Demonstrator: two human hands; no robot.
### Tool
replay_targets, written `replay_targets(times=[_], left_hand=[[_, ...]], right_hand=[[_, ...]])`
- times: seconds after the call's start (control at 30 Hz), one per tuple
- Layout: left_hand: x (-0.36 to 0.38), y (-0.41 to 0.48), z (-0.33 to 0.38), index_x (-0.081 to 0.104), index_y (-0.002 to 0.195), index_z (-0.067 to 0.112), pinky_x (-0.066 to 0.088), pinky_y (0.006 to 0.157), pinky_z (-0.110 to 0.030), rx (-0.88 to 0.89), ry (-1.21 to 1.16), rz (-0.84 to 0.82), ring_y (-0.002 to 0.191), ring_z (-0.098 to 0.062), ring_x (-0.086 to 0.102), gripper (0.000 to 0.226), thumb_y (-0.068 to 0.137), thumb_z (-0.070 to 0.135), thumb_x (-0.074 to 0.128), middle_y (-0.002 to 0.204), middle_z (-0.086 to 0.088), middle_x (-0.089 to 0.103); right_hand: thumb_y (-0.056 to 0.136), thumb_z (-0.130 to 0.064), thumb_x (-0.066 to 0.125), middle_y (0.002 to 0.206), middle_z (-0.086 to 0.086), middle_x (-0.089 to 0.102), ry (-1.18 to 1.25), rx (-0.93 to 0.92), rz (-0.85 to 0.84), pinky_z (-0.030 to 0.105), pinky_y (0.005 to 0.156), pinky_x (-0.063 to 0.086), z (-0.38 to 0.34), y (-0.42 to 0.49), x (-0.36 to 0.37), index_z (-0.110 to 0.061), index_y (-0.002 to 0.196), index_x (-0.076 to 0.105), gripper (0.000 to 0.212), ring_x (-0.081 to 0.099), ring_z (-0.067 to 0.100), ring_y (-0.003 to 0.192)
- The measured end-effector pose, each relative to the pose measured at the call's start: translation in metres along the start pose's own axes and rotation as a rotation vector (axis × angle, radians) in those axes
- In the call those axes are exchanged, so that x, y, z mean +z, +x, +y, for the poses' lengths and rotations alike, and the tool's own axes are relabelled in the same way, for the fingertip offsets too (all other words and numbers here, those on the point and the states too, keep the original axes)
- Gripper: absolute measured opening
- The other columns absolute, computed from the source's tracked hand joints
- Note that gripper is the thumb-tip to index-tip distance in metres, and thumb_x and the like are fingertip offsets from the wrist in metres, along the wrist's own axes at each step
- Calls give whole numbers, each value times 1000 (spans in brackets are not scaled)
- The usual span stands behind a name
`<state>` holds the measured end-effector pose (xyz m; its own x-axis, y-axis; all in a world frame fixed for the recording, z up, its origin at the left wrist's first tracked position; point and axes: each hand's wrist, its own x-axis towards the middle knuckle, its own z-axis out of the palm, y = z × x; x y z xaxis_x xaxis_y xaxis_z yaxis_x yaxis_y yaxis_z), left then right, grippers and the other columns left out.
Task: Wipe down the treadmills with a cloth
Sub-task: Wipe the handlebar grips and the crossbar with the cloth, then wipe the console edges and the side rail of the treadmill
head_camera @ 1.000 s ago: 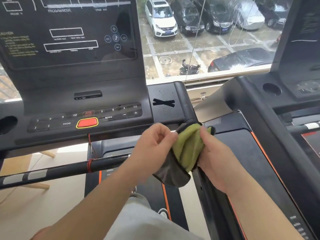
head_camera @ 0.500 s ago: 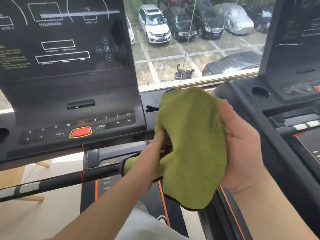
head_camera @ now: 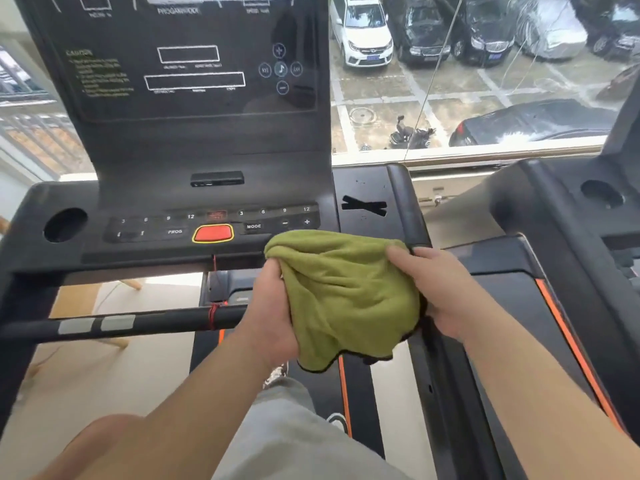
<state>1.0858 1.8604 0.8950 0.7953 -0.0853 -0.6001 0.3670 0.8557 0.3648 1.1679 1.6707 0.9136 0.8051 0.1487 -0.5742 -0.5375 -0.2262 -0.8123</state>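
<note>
We hold a green cloth (head_camera: 346, 296) bunched between both hands, just below the console (head_camera: 207, 150). The left hand (head_camera: 273, 317) grips its left edge. The right hand (head_camera: 440, 292) grips the right edge, thumb on top. Red button (head_camera: 212, 233) up-left of the cloth. Handlebar (head_camera: 138, 322) crosses low left. Second treadmill (head_camera: 554, 209) at right. Parked cars (head_camera: 367, 32) outside.

A green cloth (head_camera: 346, 299) at the centre of the frame looks soft and fuzzy, like towelling, with dark stitched edging. Behind it, the treadmill console (head_camera: 214, 150) is matt black plastic. Its display panel (head_camera: 194, 64), upper left, is glossy and reflective. The red button (head_camera: 212, 233) has a smooth sheen. At lower left, a smooth dark handlebar (head_camera: 166, 320) carries dull silvery plates (head_camera: 97, 323).
</note>
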Motion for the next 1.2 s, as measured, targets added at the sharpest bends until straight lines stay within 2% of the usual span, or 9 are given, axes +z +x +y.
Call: replay_targets(times=[0.17, 0.27, 0.4, 0.5, 0.6, 0.73, 0.9, 1.1, 1.2], left_hand=[[6, -30, 52, 59, 103, 26, 55, 79, -34, 240, 131, 64, 90, -19, 56, 31, 89, 53, 63, 98, -3, 55], [8, -34, 44, 62, 108, 37, 58, 57, -28, 482, 850, 254, 77, -23, 70, 16, 98, 50, 61, 98, -3, 65], [-34, -4, -6, 57, 131, 39, 55, 96, -45, 347, 1835, 136, 121, -27, 60, 39, 96, 55, 50, 133, 7, 48], [-64, 9, -23, 57, 130, 30, 47, 94, -39, 417, 2307, 217, 134, -26, 44, 34, 101, 44, 47, 141, 4, 45], [-80, 22, -25, 10, 159, 42, 15, 123, -58, 487, 2549, 139, 155, -37, 13, 80, 96, 57, 55, 171, -2, 8], [-91, 50, -35, -14, 158, 39, 22, 115, -60, 378, 2680, 143, 139, -41, 35, 109, 87, 59, 66, 159, -11, 28], [-68, 94, -16, 40, 132, 32, 48, 74, -38, 318, 2605, 97, 100, -32, 65, 56, 84, 33, 69, 113, -1, 64], [-36, 134, 28, 72, 100, 31, 64, 83, -44, -575, 2082, -186, 85, -25, 77, 66, 42, 53, 94, 97, 1, 78], [-37, 128, 21, 67, 99, 34, 63, 79, -39, -383, 2167, -207, 85, -21, 73, 52, 54, 50, 90, 95, 3, 73]], right_hand=[[98, -30, 68, 100, -5, 69, -258, -105, 92, 34, 80, 57, 17, 25, 27, -18, 101, 68, 12, 65, 13, 94], [100, -27, 62, 95, -14, 68, -337, -208, 154, 28, 74, 48, 22, 30, 26, -25, 100, 69, 8, 61, 4, 92], [100, -27, 60, 94, -19, 66, -473, -295, 186, 31, 83, 50, 31, 36, 17, -33, 95, 66, 9, 61, 2, 92], [98, -29, 62, 109, -11, 67, -618, -348, 240, 34, 90, 52, 43, 37, 1, -32, 110, 69, 14, 61, 9, 99], [94, -24, 69, 137, 2, 56, -821, -357, 339, 40, 102, 47, 53, 36, -17, -22, 138, 59, 45, 50, 22, 125], [92, -39, 72, 141, 10, 48, -965, -63, 264, 45, 93, 54, 65, 36, -34, -20, 155, 32, 77, 53, 32, 123], [92, -38, 74, 138, 5, 59, -956, -2, 266, 43, 86, 57, 68, 38, -39, -25, 158, 28, 81, 61, 31, 119], [92, -40, 73, 129, 6, 63, -1042, 15, 297, 47, 82, 60, 67, 38, -33, -26, 156, 27, 79, 64, 32, 109], [94, -41, 71, 130, 7, 63, -1061, 15, 293, 46, 82, 60, 69, 39, -34, -27, 159, 22, 83, 64, 32, 111]])
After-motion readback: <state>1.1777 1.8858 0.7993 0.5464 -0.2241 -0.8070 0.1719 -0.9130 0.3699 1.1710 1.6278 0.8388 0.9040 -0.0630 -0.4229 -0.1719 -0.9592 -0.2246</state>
